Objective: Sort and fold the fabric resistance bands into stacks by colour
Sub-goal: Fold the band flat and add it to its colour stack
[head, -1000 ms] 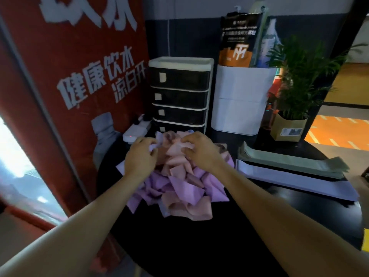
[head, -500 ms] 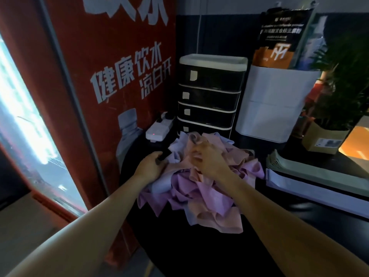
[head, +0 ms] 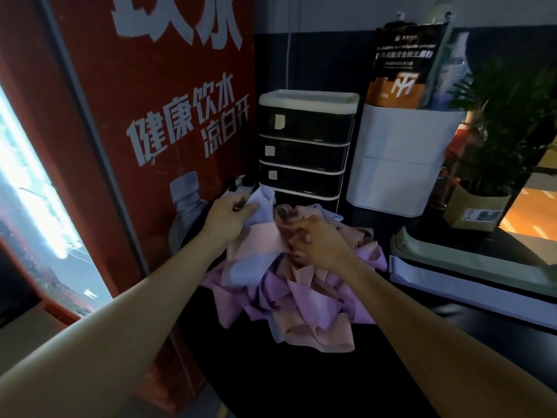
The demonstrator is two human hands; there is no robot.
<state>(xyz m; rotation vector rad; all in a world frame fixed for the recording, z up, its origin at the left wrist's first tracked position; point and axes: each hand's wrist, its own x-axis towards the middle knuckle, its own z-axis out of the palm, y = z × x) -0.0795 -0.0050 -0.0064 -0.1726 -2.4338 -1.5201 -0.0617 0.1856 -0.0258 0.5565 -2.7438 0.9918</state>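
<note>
On the far left I see a red banner (head: pixel 144 122) with white lettering standing just left of the pile. My left hand (head: pixel 227 220) sits at the pile's upper left edge, fingers curled and pinching a pale blue band (head: pixel 262 206) that lifts up out of the heap. The pile of bands (head: pixel 289 285) lies on the dark worktop (head: pixel 286 384): a tangled heap of pink, purple and pale blue strips, loosely crumpled over each other. My right hand (head: pixel 316 241) rests on top of the pile, fingers curled round a dusty pink band (head: pixel 284 217) whose loop pokes up just above the knuckles. Behind the pile stands a black drawer unit (head: pixel 304 146) with a white top, and to the right of that a white bin (head: pixel 401 158) holding a dark and orange pouch (head: pixel 401 64). Right of the pile, well apart from it, a flat green stack (head: pixel 470 256) lies behind a flat pale blue stack (head: pixel 470 292) on the worktop. A potted plant (head: pixel 500 140) stands behind those stacks.
</note>
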